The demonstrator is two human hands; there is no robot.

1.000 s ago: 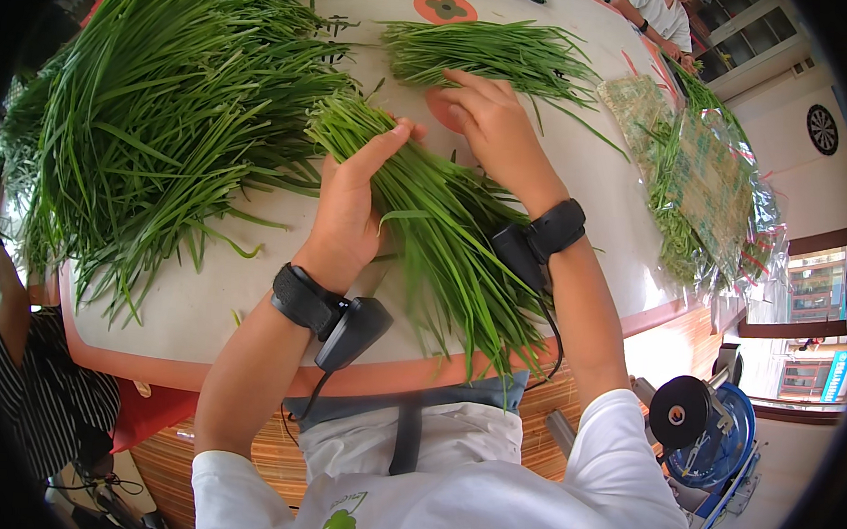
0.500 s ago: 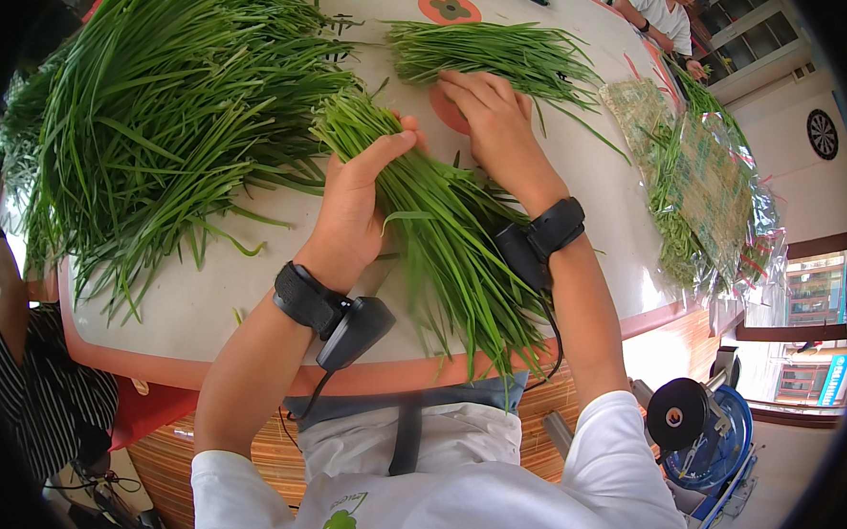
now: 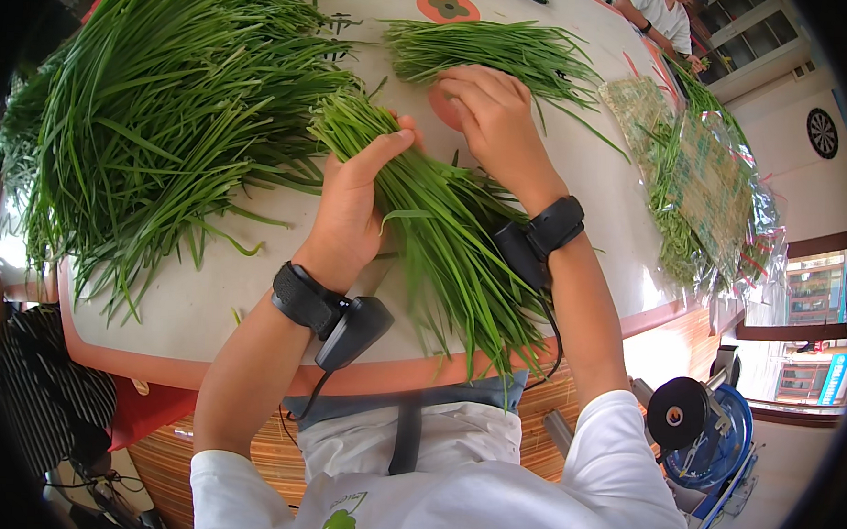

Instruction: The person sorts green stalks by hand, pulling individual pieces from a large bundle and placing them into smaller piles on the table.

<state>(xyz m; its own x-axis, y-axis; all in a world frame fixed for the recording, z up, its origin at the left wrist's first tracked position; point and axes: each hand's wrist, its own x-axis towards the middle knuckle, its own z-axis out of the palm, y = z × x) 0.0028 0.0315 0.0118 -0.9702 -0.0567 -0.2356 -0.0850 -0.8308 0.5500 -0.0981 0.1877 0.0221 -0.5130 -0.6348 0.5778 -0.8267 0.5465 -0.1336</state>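
Both hands grip one chive bundle (image 3: 435,236): left hand (image 3: 355,203) beneath, right hand (image 3: 493,124) atop.

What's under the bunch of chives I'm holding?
Under the bunch of chives lies the pale tabletop; its tips overhang the table's edge. Whatever sits directly beneath the leaves is covered.

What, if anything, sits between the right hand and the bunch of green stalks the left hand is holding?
Nothing visible. The left hand already grips the bunch of green stalks, and the right hand rests at its upper end, with only bare table around them.
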